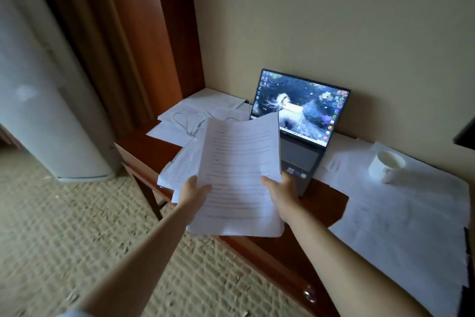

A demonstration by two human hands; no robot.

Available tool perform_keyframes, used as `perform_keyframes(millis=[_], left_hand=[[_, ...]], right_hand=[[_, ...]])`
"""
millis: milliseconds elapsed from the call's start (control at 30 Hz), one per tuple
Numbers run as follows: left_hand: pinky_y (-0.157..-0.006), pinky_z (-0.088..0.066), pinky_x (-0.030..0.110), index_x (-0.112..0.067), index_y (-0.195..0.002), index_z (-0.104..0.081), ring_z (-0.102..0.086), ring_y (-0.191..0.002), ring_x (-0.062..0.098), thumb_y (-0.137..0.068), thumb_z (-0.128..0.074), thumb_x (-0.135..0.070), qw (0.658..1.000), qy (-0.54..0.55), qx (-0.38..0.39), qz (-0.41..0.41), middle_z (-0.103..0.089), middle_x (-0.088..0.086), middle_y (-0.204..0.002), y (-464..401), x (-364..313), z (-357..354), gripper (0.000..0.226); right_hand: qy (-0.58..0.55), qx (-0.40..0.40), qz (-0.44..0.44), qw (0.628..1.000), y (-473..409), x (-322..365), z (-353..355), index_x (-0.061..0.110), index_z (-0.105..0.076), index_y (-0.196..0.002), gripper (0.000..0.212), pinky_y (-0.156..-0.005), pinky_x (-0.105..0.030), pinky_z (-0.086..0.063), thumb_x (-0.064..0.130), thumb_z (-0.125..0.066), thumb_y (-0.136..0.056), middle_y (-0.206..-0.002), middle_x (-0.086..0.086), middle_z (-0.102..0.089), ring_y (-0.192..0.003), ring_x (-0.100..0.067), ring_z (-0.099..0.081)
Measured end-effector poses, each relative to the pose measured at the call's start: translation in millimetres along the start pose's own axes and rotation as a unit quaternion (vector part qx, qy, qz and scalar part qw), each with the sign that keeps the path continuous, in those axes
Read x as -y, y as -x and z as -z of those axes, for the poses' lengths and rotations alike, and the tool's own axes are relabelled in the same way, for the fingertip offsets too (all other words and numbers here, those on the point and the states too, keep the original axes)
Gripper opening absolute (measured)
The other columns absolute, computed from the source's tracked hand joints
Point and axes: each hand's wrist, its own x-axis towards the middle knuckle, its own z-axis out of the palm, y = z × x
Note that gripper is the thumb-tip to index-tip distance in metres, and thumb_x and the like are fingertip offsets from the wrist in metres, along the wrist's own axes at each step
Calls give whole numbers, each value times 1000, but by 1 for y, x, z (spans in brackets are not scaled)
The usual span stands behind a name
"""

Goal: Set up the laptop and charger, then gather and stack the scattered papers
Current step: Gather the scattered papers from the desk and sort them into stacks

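Note:
I hold a stack of printed papers [239,175] in the air over the desk's front edge. My left hand [194,192] grips its left edge and my right hand [281,192] grips its right edge, thumbs on top. Behind the stack an open laptop [302,121] stands on the desk with its screen lit; the papers hide part of its keyboard. A thin white charger cable [190,124] lies coiled on loose sheets [180,121] at the desk's far left. More sheets [177,167] lie under the stack's left side. Other papers [401,226] cover the desk's right part.
A white cup [386,163] sits on the papers at the right. The wooden desk [326,203] stands against a beige wall, with a tall wooden cabinet [159,34] at its left end. A white appliance [38,101] stands on the patterned carpet at the left.

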Motion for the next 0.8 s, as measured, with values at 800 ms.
perform_keyframes(millis=[800], left_hand=[[-57,-36,27,-14,-94,-67,-58,-77,22,-77,-49,-2,986,-118,-117,-19,-65,4,-83,-311,1,218,28]], right_hand=[[-11,27,-21,999,-190,35,-353,13,-62,-114,30,-88,-35,-50,9,-56,-84,-110,-6,-68,-101,-24,-63]])
